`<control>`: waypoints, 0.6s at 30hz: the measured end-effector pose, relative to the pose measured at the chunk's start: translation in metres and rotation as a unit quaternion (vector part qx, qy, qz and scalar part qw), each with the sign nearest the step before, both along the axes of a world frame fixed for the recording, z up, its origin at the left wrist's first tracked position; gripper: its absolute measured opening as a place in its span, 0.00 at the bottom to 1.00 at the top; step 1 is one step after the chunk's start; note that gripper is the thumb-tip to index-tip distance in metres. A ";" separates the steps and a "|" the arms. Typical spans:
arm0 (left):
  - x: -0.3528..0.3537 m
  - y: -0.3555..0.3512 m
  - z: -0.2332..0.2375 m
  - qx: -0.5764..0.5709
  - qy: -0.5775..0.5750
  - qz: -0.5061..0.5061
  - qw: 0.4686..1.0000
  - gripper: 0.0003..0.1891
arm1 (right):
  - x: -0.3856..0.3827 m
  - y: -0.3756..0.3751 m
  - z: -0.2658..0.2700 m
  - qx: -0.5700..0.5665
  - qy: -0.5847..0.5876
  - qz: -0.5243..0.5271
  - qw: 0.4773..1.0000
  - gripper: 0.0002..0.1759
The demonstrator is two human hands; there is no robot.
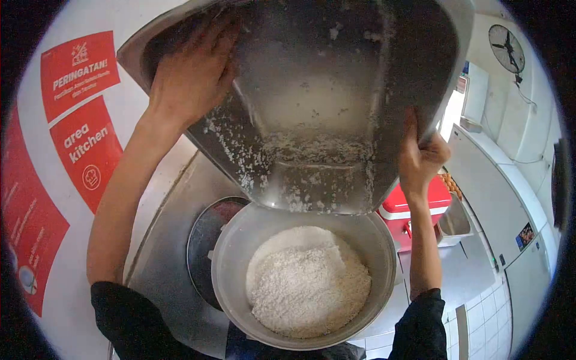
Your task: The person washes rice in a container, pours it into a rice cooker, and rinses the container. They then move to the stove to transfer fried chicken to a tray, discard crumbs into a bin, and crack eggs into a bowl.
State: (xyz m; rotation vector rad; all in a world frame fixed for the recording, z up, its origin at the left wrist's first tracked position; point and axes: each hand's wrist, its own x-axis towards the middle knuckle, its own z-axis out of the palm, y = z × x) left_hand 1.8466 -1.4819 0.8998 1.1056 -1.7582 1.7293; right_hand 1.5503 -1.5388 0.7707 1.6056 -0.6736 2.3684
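Aloft, pan (312, 99), right fingers (436, 151) clamping edge, left fingers' (207, 45) hold unclear, open pot (230, 264) beneath

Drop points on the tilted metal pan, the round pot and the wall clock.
Tilted metal pan (288, 102): head view, bare patch of its inner surface.
Round pot (231, 264): head view, inner wall, left side of the picture.
Wall clock (506, 48): head view, middle of the dial.
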 end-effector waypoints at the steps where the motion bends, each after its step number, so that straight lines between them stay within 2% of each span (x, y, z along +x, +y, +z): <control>1: 0.002 -0.005 -0.003 0.001 -0.001 -0.001 1.000 0.26 | 0.000 -0.006 -0.003 0.028 -0.013 0.010 0.999 0.23; 2: 0.000 -0.004 -0.007 0.002 -0.002 0.015 1.000 0.25 | -0.001 -0.013 -0.007 0.028 -0.012 0.009 0.999 0.23; 4: -0.001 -0.007 -0.010 0.002 -0.002 0.031 1.000 0.24 | -0.004 -0.025 -0.016 0.011 0.019 0.031 0.999 0.15; 6: 0.002 -0.014 -0.012 0.004 -0.027 0.010 1.000 0.24 | -0.002 -0.035 -0.020 -0.005 0.034 -0.009 0.999 0.18; 8: 0.005 -0.019 -0.015 0.007 -0.029 0.016 0.999 0.24 | 0.000 -0.047 -0.029 0.033 0.007 0.046 0.998 0.18; 10: 0.006 -0.021 -0.015 0.009 -0.031 0.028 0.999 0.24 | 0.004 -0.050 -0.027 0.023 0.002 0.042 0.999 0.19; 13: 0.008 -0.019 -0.013 0.011 -0.031 0.035 0.999 0.22 | 0.008 -0.053 -0.022 0.043 0.007 0.056 0.998 0.17; 15: 0.007 -0.016 -0.013 0.015 -0.045 0.010 0.999 0.19 | 0.011 -0.058 -0.021 0.008 -0.004 0.106 0.994 0.14; 16: 0.008 -0.016 -0.014 0.023 -0.048 0.030 0.998 0.19 | 0.002 -0.062 -0.025 0.026 0.060 0.023 0.998 0.11; 18: 0.008 -0.020 -0.014 0.014 -0.059 -0.016 0.998 0.17 | 0.012 -0.064 -0.021 -0.013 0.010 0.068 0.998 0.09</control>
